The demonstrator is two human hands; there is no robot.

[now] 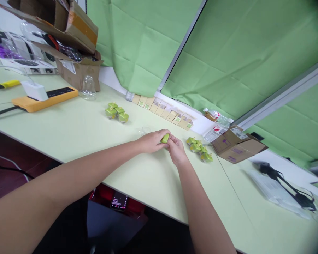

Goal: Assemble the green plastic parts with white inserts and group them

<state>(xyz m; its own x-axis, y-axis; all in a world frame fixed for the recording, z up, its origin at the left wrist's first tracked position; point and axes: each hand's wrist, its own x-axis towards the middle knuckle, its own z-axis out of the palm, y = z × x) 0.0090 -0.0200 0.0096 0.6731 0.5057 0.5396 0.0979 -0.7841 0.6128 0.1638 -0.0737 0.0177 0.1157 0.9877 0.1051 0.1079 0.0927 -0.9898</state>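
Observation:
Over the middle of the table, my left hand [153, 141] and my right hand [177, 149] meet with their fingers closed around a small green item [164, 138]. Only its green top shows, and its underside is hidden by my fingers. Just behind my left hand lies a clear plastic piece [144, 131], partly covered. A cluster of small green-topped items with clear lower parts [119, 112] stands to the left. Another cluster of similar green-topped items [200, 149] is to the right of my right hand.
Small beige boxes [161, 108] line the wall side. At left are an orange power strip [49, 99], a clear jar [88, 89] and open cardboard boxes [75, 72]. Plastic bottles [216, 130], a carton [237, 144] and a black strap [288, 187] lie right. A phone [119, 201] rests below the table edge.

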